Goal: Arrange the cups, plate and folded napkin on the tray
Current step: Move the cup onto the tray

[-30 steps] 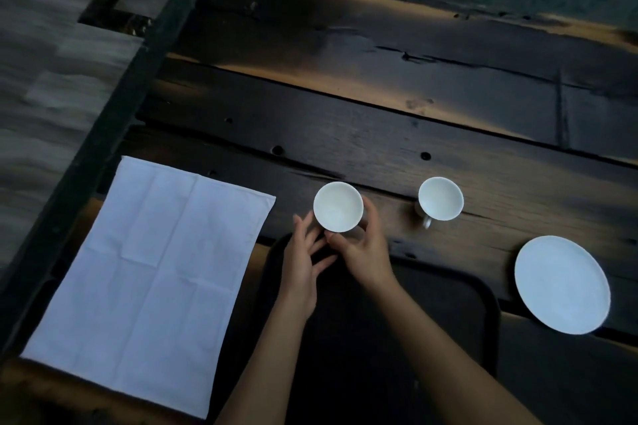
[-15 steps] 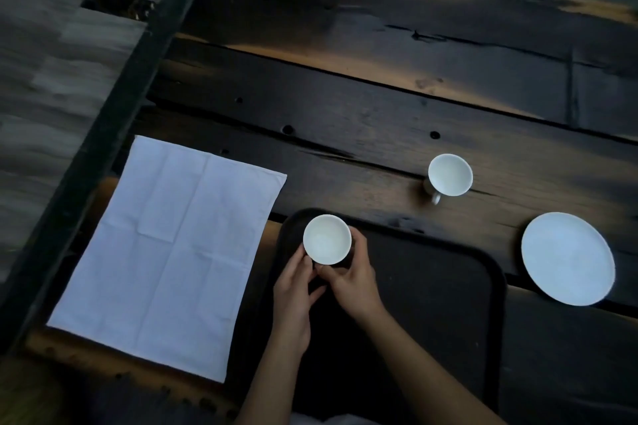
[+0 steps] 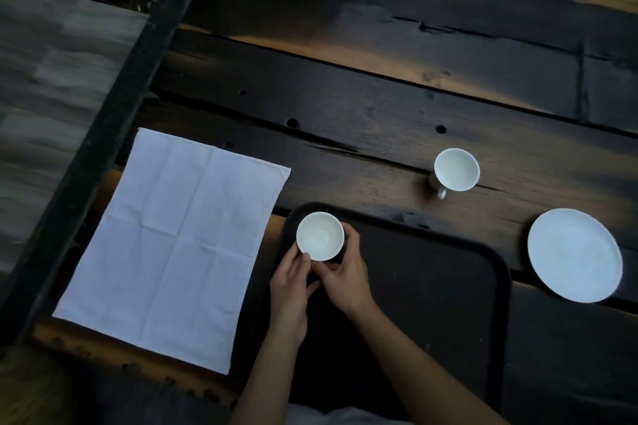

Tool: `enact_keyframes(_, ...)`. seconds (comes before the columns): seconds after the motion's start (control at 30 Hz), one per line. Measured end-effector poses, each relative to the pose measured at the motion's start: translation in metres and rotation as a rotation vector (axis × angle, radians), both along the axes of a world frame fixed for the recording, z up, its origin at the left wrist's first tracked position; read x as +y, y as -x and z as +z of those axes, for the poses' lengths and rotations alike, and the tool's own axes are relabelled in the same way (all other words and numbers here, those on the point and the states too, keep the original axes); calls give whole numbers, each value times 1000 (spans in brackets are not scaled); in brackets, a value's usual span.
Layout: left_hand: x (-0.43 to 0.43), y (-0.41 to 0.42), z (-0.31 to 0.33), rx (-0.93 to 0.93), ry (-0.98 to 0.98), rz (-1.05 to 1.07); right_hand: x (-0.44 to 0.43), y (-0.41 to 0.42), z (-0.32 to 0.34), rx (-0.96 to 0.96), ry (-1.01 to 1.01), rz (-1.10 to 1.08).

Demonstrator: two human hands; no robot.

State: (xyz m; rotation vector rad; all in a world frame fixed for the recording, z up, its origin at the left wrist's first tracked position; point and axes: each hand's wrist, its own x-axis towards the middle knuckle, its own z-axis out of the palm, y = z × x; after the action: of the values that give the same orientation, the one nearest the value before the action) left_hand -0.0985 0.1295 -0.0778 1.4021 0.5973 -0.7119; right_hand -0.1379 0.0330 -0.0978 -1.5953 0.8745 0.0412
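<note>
A white cup (image 3: pixel 320 235) stands in the far left corner of the black tray (image 3: pixel 448 286). My left hand (image 3: pixel 290 286) touches its near left side and my right hand (image 3: pixel 341 272) wraps its right side. A second white cup (image 3: pixel 456 169), its handle pointing toward me, stands on the dark wooden table beyond the tray. A white plate (image 3: pixel 574 255) lies on the table to the tray's right. The white napkin (image 3: pixel 172 245) lies spread flat, creased but unfolded, left of the tray.
The dark plank table (image 3: pixel 379 97) has cracks and holes. Its dark left edge rail (image 3: pixel 114 121) runs diagonally past the napkin, with grey floor beyond it.
Both hands brought the cup from the table just beyond the tray onto the tray's far left corner. The other cup, plate and napkin stayed put.
</note>
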Motion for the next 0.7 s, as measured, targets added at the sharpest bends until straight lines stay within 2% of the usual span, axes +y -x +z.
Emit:
enact_keyframes(0.27,2,-2,3,-58,-69,-52,-5,2,3,-43,-59,42)
enact_keyframes(0.43,9,-15,18,-211,-322,-92,-22,18,7,-15,-66,54)
enact_keyframes(0.5,5,-22,29,-299,-363,-96,-38,26,14,-27,-35,15)
enact_keyframes(0.7,-56,-40,60,-473,-262,-204,-109,43,40,-137,177,-228)
